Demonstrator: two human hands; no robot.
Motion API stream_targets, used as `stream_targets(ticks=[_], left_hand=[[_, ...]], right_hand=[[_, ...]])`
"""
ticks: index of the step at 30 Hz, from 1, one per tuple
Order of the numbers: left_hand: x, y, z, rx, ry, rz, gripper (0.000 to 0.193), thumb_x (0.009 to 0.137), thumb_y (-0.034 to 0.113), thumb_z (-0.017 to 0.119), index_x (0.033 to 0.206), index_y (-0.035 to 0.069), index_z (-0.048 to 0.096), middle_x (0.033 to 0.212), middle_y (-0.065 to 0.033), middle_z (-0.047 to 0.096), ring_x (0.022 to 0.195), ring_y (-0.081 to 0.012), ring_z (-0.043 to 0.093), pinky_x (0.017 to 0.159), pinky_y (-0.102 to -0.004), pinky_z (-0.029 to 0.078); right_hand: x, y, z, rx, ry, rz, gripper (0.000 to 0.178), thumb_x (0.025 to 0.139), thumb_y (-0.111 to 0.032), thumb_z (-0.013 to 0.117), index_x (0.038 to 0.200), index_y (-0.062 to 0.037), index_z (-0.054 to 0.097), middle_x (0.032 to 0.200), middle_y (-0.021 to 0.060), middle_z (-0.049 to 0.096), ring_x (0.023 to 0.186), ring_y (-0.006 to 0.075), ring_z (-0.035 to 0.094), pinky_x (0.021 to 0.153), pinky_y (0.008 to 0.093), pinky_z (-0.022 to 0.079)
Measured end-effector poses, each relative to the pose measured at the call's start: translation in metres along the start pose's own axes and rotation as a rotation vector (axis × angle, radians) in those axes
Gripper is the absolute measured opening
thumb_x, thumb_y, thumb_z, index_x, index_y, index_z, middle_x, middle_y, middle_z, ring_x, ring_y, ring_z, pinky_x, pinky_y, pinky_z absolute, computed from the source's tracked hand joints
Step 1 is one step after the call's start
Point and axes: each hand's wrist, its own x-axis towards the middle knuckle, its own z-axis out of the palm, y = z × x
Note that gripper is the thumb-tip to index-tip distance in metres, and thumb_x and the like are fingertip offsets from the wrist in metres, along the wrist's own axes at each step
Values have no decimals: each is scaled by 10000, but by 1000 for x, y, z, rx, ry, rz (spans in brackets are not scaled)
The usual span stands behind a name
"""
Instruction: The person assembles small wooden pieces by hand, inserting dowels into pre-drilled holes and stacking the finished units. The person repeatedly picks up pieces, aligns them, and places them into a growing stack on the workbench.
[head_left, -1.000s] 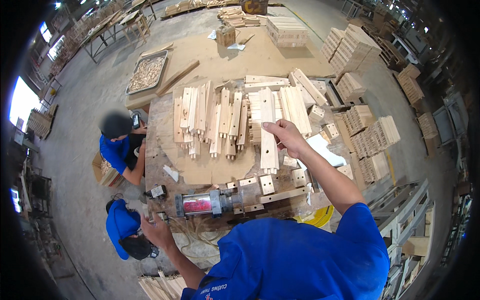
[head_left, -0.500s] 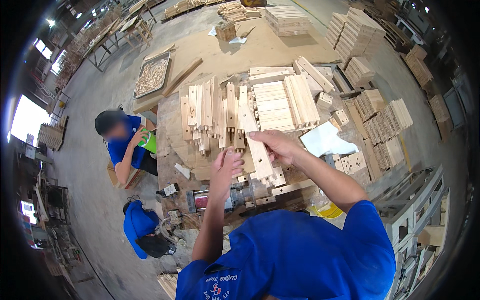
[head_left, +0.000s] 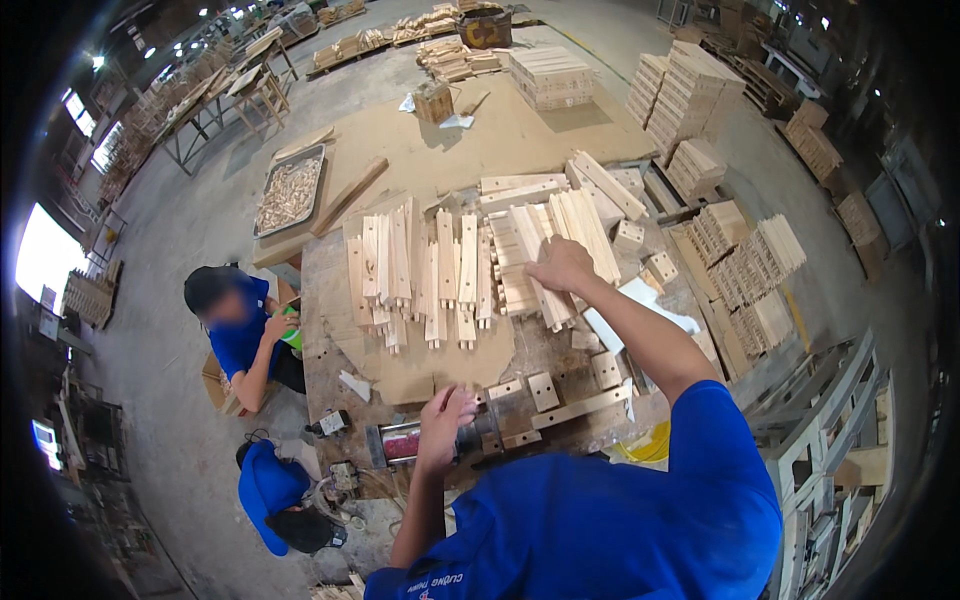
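My right hand (head_left: 562, 265) is closed on the edge of a pale wooden rail (head_left: 534, 250), which lies slantwise over the stacked rails (head_left: 582, 222) on the right of the workbench. Small pegs stick out of the near ends of these rails. Close to the bench's front edge, my left hand (head_left: 445, 415) is empty, its fingers loosely bent and apart. It hovers beside a metal cylinder fixture (head_left: 402, 443) with a reddish middle. Left of the stack lies a loose group of drilled rails (head_left: 440, 262), several with pegged ends.
Small drilled blocks (head_left: 543, 392) and a long drilled strip (head_left: 580, 408) lie along the front edge. A tray of dowels (head_left: 290, 190) stands at far left. Two people in blue (head_left: 240, 320) are to the left. Stacks of wood (head_left: 755, 265) flank the bench's right side.
My right hand has carried the rail away from me and rightward onto the stack. The left hand has dropped slightly nearer the cylinder. The whole view has shifted a little.
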Motion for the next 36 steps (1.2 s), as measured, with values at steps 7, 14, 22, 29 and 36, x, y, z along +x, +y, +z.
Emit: stream_targets(ticks=[7,14,22,29,36], left_hand=[[11,-5,-9,-59,76,-40,387,1066,286,632,1312,-13,629,1089,-97,719,883,-131,696,776,-263,576],[70,10,-11,201,83,186,423,1037,262,668,1323,-43,611,1065,-94,721,918,-172,695,803,-270,560],[161,53,55,1228,314,528,762,898,271,765,1526,18,414,1363,-237,549,1266,-388,525,1070,-469,439],[198,70,93,1576,280,331,1018,823,395,836,1598,34,283,1417,-328,447,1344,-412,439,1105,-495,401],[214,72,86,1485,239,285,851,832,410,822,1429,-39,414,1205,-290,630,1128,-402,652,941,-475,547]], right_hand=[[62,15,17,-116,104,-27,641,773,-449,767,1186,29,663,1124,241,729,1064,358,723,934,447,574],[61,16,31,-178,128,48,647,826,-379,772,1296,-1,538,1202,221,643,1056,373,710,924,460,568],[17,14,40,-26,242,-130,609,909,-357,749,1368,-35,511,1229,224,576,1079,394,676,879,509,557],[-54,29,59,270,235,-225,507,913,-295,746,1312,-15,606,1087,184,668,969,349,678,834,456,551],[-103,47,88,458,67,-165,413,924,-263,766,1237,-22,645,883,113,702,703,199,667,676,342,553]])
